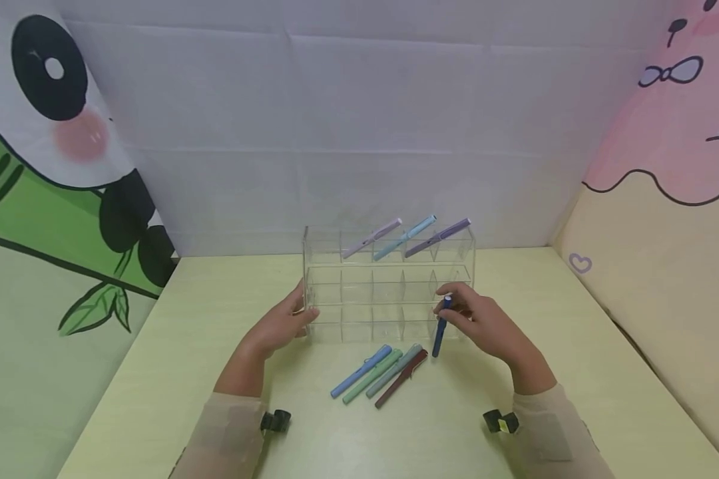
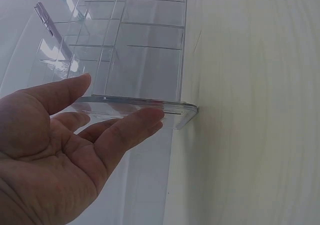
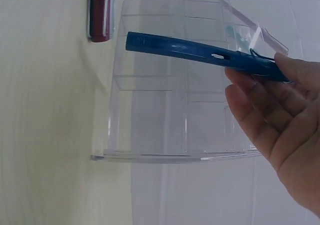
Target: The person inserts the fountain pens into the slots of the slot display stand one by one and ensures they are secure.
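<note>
A clear pen rack (image 1: 371,313) with rows of compartments stands on the table. My left hand (image 1: 281,322) holds it by its left side panel (image 2: 145,104), thumb on one side and fingers on the other. In front of the rack's right end, my right hand (image 1: 470,316) pinches a dark blue pen (image 3: 180,49) near its clip end, the other end pointing down. Three pens lean in the top row: a lilac pen (image 1: 373,238), a light blue pen (image 1: 405,237) and a purple pen (image 1: 438,237).
In front of the rack, side by side and slanted, lie a blue pen (image 1: 361,371), a green pen (image 1: 372,376), a grey-green pen (image 1: 394,371) and a dark red pen (image 1: 401,379). A white wall (image 1: 335,120) stands behind the table (image 1: 216,286), with cartoon-painted panels at both sides.
</note>
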Tool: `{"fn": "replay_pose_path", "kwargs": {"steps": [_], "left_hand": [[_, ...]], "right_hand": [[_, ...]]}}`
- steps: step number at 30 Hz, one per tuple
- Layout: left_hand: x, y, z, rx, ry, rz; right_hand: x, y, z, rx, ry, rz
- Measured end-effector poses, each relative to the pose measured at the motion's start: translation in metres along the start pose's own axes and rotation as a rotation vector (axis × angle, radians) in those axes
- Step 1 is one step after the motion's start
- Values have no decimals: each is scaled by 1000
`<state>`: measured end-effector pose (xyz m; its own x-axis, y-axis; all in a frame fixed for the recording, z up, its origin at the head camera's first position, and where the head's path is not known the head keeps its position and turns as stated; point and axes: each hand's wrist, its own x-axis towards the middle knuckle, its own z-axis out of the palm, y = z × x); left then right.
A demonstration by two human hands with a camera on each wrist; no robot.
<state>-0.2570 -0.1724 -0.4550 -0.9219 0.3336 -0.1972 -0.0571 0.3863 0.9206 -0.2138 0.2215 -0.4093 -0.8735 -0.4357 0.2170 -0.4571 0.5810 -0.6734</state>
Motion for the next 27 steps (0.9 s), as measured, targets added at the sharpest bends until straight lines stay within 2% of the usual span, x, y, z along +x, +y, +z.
{"fn": "replay_pose_path", "kwargs": {"steps": [7,12,21,27], "left_hand": [[-1,1,1,7,1,-10],[-1,1,0,11,-1,-15],[0,0,1,-4,-3,1],[1,-1,1,4,2,7]], "right_hand": [[14,-5,-9,144,122,-46],[31,-10,-8,281,240,-124],[65,-21,5,524,491,-260],[82,-23,23,684,570,-297]]}}
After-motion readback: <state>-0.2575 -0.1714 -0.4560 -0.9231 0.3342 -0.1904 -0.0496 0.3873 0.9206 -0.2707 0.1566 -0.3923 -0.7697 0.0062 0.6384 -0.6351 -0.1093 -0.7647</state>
